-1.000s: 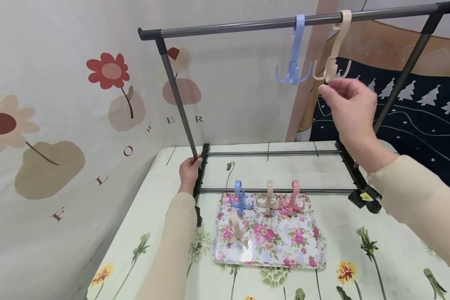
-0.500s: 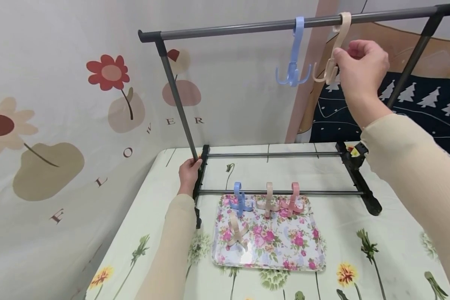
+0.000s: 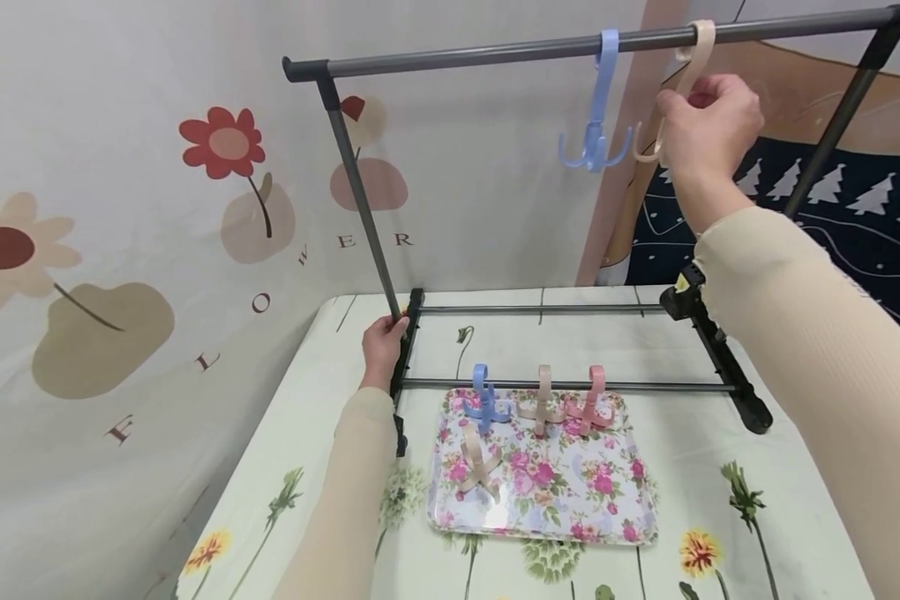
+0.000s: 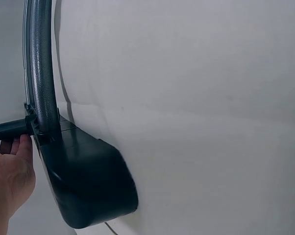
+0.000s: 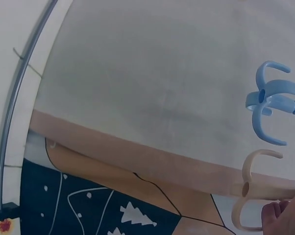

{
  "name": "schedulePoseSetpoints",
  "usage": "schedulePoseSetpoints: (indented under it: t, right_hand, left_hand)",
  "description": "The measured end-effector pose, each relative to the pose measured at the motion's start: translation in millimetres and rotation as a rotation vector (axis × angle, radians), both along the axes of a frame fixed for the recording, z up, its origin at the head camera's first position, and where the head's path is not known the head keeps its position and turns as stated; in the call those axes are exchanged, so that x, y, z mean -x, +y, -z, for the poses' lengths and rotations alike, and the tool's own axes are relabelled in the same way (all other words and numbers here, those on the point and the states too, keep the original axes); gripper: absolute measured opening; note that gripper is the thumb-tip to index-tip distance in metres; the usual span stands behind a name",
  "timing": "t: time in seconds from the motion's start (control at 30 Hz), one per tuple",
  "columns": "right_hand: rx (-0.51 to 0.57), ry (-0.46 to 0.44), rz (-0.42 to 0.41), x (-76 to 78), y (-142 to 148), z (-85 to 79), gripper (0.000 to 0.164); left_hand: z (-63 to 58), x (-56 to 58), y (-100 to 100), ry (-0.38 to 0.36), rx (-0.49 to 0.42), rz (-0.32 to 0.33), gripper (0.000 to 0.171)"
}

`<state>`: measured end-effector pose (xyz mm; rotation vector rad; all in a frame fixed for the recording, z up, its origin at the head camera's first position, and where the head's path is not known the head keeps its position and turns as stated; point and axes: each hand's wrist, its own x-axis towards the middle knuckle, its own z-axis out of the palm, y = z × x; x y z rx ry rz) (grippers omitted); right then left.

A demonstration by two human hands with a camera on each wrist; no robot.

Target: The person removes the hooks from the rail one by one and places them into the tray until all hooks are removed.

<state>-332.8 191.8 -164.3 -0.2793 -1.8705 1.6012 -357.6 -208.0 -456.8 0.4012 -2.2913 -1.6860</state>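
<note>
My right hand [image 3: 712, 137] pinches the stem of a beige multi-prong hook [image 3: 697, 58] that hangs from the rack's top bar [image 3: 465, 58]. Its lower prongs are partly hidden behind the hand; in the right wrist view the hook's prongs [image 5: 246, 188] show beside my fingertips. Just left of it a blue hook [image 3: 596, 108] hangs on the same bar. At the rack's left base my left hand [image 3: 382, 346] grips the foot of the upright [image 3: 363, 200]; the left wrist view shows fingers against the black frame part [image 4: 12, 129].
A floral tray [image 3: 562, 500] lies in front of the rack. Blue [image 3: 485, 404], beige [image 3: 542, 408] and pink [image 3: 590, 408] hooks lie along its back edge, by the lower bar [image 3: 667, 387]. Another beige hook [image 3: 478, 462] lies at the tray's left. A printed curtain [image 3: 157, 333] stands behind.
My right hand has moved from below the beige hook's prongs up to its stem. The left hand stays at the rack's base.
</note>
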Motion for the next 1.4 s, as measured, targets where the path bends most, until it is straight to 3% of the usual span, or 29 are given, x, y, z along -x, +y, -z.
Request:
schedulePoseSetpoints:
  t: [0.27,0.5,0.73,0.97,1.2,1.4]
  right_hand:
    - [-0.002,0.007,0.038,6.0,9,3.3,0.027]
    - [-0.165,0.034,0.083,0.0,11,-2.4,0.028]
    - [-0.277,-0.011,0.132,-6.6,6,-19.8,0.032]
    - [-0.241,-0.033,0.126,-10.6,1,-27.0,0.032]
    - [-0.153,0.019,0.085,-17.0,1,-37.5,0.035]
    - [-0.091,0.036,0.043,-19.4,4,-28.8,0.033]
  left_hand:
    - [-0.5,0.4,4,-0.004,0.023,0.008,0.034]
    - [-0.3,0.7,3,-0.007,0.033,0.003,0.034]
    - [-1.2,1.2,0,0.007,0.041,-0.009,0.033]
    - [0.1,-1.3,-3,-0.007,0.034,-0.015,0.031]
    - [-3.6,-1.0,0,0.02,0.044,-0.01,0.034]
    - [-1.8,1.2,1,0.008,0.047,-0.005,0.034]
